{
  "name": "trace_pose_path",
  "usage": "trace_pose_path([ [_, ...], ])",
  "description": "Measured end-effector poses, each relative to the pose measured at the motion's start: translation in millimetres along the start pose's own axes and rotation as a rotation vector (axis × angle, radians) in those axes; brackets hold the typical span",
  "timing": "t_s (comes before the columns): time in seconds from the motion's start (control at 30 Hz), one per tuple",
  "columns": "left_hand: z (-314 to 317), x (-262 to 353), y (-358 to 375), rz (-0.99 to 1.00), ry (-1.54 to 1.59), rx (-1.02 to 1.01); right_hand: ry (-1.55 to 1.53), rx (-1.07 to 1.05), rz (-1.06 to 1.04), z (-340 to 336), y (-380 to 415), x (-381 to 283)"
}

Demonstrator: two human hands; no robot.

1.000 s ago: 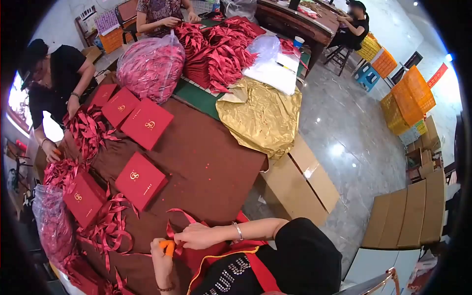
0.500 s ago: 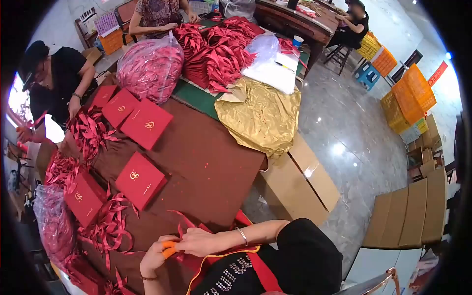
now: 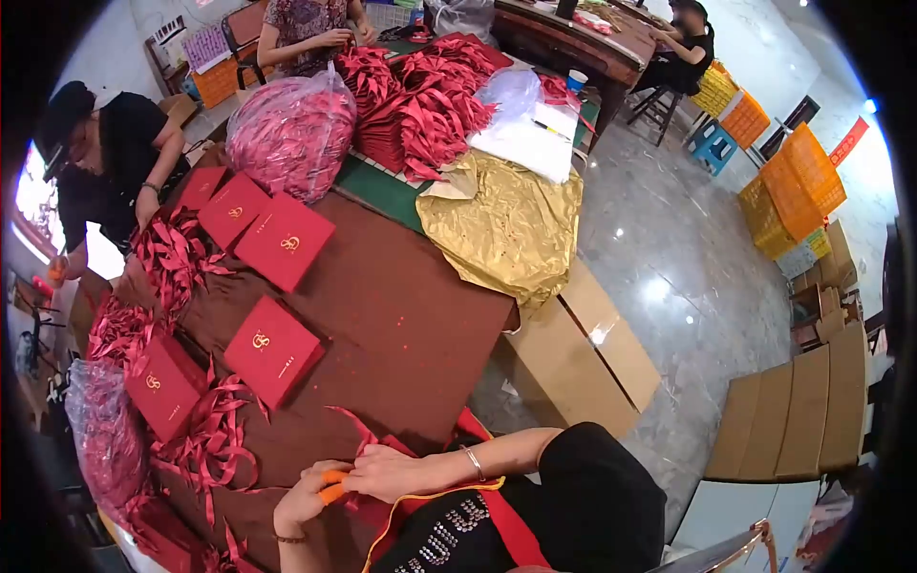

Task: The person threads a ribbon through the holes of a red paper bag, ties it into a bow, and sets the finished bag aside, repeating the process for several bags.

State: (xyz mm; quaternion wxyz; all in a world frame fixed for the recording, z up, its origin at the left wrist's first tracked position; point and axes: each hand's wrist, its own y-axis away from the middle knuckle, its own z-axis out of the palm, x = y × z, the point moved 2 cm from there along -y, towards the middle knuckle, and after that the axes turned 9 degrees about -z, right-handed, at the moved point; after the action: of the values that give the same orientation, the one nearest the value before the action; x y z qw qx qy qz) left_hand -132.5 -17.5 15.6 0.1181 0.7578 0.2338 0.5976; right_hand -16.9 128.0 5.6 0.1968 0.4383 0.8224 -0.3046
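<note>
My left hand (image 3: 304, 498), with orange finger covers on its fingertips, meets my right hand (image 3: 384, 472) over the near edge of the brown-covered table. Both are closed, their fingers pressed together around a red ribbon (image 3: 350, 418), whose loose end sticks out past the fingers. My right hand partly covers the grip, and the exact pinch point is hidden. Red material beneath my hands is mostly hidden by them. A red box with a gold logo (image 3: 275, 351) lies beyond my hands, and a pile of loose red ribbons (image 3: 215, 435) is to the left.
More red boxes (image 3: 287, 244) lie farther up the brown tabletop (image 3: 411, 325). A plastic bag of red ribbons (image 3: 291, 134) and gold wrapping sheet (image 3: 506, 224) are at the far side. Cardboard (image 3: 573, 363) stands beside the table. A co-worker (image 3: 119, 153) bends over the left side.
My hands stay together, shifting only slightly. The ribbon end beyond them has moved a little. The co-worker at left has lowered an outstretched hand and moved it right.
</note>
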Motion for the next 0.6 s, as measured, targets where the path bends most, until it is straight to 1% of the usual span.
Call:
trace_pose_path([
  [0.17,1.5,-12.3,-1.9,0.061,-0.096,-0.024,-0.005,0.0,-0.008,-1.9,0.0,-2.8],
  [0.23,2.9,-14.6,-2.9,-0.061,0.075,-0.045,-0.01,-0.011,0.0,-1.5,-0.6,-2.8],
  [0.27,3.6,-12.0,-2.1,-0.061,0.074,-0.046,-0.004,-0.005,0.0,0.4,-0.6,-1.7],
  [0.33,4.8,-1.1,-0.6,-0.142,0.13,-0.02,0.003,0.001,0.002,-1.3,-1.3,-1.8],
  [0.43,5.9,-8.3,-1.1,-0.134,0.198,-0.015,-0.031,-0.022,0.005,-3.3,-1.6,-1.4],
  [0.47,6.8,-8.7,-1.1,-0.135,0.198,-0.015,-0.051,0.018,0.001,-3.0,-1.7,-1.1],
  [0.53,9.0,-9.1,-1.8,-0.205,0.467,0.007,-0.07,0.059,-0.004,-5.4,-2.7,-1.3],
  [0.57,11.0,-7.5,-2.5,-0.206,0.466,0.006,-0.137,0.068,0.031,-7.0,-2.7,-0.7],
  [0.6,13.1,-5.9,-3.5,-0.221,0.528,0.028,-0.205,0.077,0.067,-9.4,-3.1,-0.1],
])
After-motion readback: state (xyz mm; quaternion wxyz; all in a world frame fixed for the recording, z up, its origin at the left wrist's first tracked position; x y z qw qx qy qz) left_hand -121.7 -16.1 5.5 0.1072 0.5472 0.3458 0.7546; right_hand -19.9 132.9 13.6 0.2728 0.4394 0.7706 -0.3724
